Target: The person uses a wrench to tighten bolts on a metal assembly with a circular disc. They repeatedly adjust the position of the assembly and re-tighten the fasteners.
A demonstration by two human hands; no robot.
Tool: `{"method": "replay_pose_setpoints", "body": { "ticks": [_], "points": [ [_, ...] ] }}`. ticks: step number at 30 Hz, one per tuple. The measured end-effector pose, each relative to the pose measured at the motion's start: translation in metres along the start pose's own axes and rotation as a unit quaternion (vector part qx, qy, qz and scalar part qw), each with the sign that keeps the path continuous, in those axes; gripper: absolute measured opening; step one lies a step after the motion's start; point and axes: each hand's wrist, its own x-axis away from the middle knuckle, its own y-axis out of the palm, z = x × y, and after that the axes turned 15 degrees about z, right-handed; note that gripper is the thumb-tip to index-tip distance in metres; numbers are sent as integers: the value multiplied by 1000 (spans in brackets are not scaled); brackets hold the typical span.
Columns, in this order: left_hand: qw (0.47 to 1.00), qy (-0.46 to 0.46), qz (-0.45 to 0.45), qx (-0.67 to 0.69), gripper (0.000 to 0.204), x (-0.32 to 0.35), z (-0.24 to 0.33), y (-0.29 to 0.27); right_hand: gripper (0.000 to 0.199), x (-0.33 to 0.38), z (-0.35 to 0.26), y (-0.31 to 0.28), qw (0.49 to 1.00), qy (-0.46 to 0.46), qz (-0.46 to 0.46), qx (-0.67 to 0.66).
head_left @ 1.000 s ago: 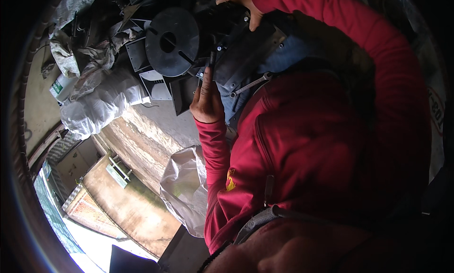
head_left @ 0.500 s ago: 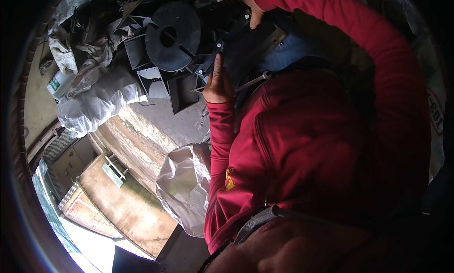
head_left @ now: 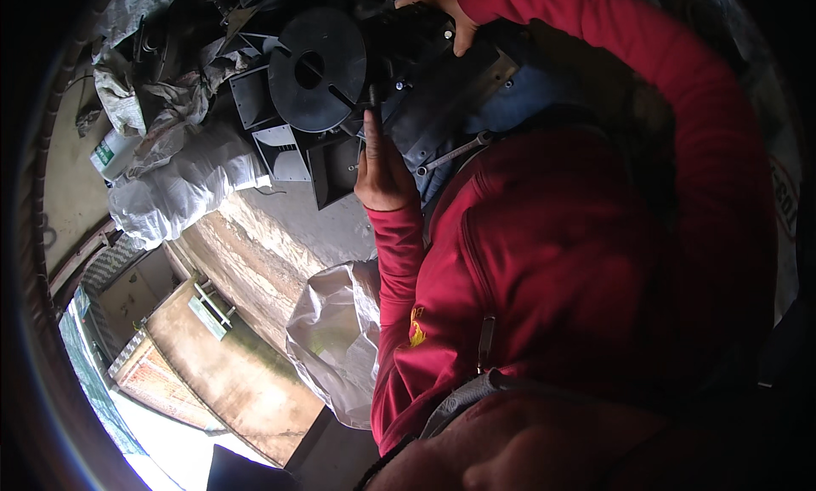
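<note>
Partly sunlit grey floor [head_left: 299, 214], left grip [head_left: 385, 173] around dark rod [head_left: 372, 96], right grip [head_left: 444, 6] splayed on black panel [head_left: 452, 87].

We see strong daylight entering from the lower left, where the opening [head_left: 177, 440] is blown out to white and the plastic bag [head_left: 336, 342] glows. Above, we lose much of the black parts [head_left: 446, 91] in deep shadow, and the red jacket [head_left: 552, 236] dims rightward. Fisheye curvature bends our outer edges, with dark corners and bluish flare.
</note>
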Motion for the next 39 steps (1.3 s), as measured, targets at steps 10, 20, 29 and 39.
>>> {"method": "replay_pose_setpoints", "body": {
  "ticks": [10, 20, 29, 39],
  "points": [
    [1000, 6, -12, 7, 52, -5, 4, 2, 112, -1, 0, 0, 1000, 18, -1, 10],
    [985, 18, -130, -111, 52, 5, -11, 4, 101, -6, -9, -5, 999, 19, -35, -34],
    [967, 57, -225, 109, 22, -5, 17, 73, 109, 8, 10, 7, 994, -9, 84, -72],
    [948, 190, -256, 21, 21, 26, 39, 120, 34, 118, 31, 14, 737, 359, 111, -562]
  ]
}}
